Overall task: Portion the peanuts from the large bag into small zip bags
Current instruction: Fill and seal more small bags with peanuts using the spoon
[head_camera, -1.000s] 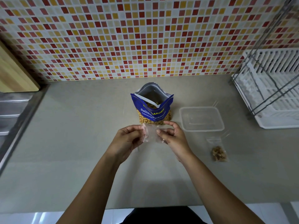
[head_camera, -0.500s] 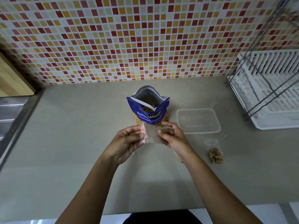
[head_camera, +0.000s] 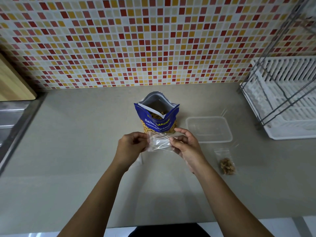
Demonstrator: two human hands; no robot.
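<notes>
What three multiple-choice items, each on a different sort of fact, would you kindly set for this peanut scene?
1. Where does the filled zip bag lie?
A. inside the sink
B. on the counter, nearer the person than the clear container
C. on the dish rack

2. What colour is the upper part of the large peanut bag?
A. red
B. green
C. blue

3. How is the empty zip bag placed?
A. pinched between the left hand and the right hand
B. lying loose on the table
C. tucked into a box

Answers: 1 B, it rests on the counter just in front of the container; 2 C, the printed top is blue above the peanut picture; 3 A, fingers of both hands pinch its two sides.
</notes>
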